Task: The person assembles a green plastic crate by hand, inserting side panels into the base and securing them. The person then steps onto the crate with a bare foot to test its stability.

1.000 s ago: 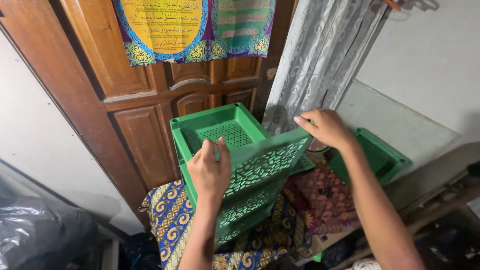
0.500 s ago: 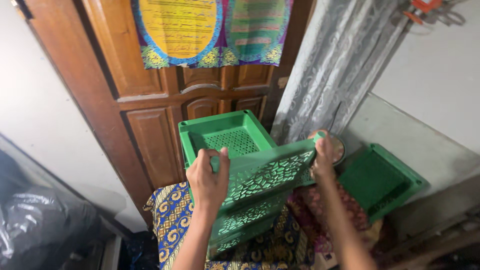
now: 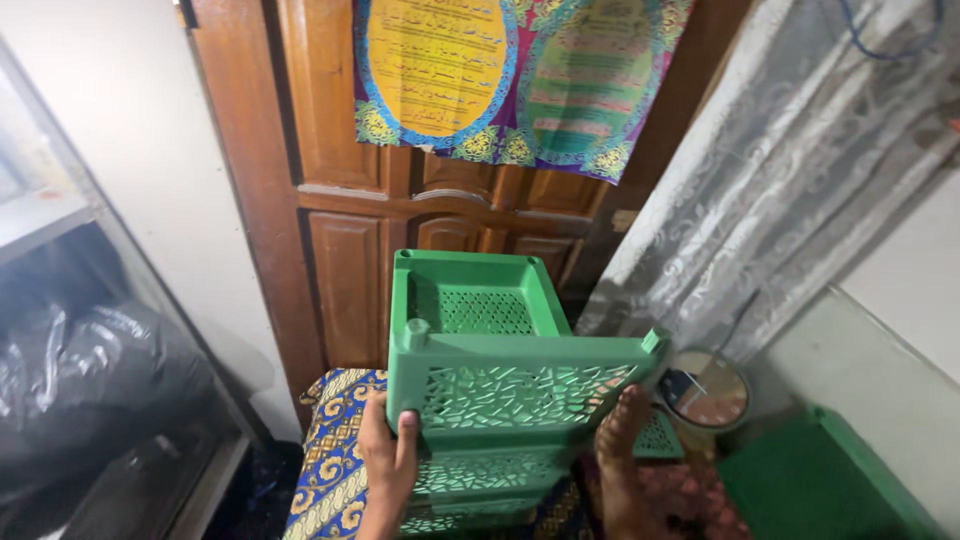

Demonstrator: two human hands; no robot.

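Green plastic rack (image 3: 500,400), a stack of perforated tiers with lattice-cut side panels, is held up in front of the brown wooden door (image 3: 350,250), above a patterned batik cloth (image 3: 335,450). The left hand (image 3: 388,455) has its fingers clamped on the lower left corner of the front panel. The right hand (image 3: 622,430) lies against the lower right side; whether its fingers close round the edge cannot be told. Compared with half a second ago, both hands have dropped from the top edge to the lower part, and the rack sits higher and squarer in view, its top tier open toward the camera. A separate green tray (image 3: 820,480) lies at lower right, beside a round clock (image 3: 705,390).
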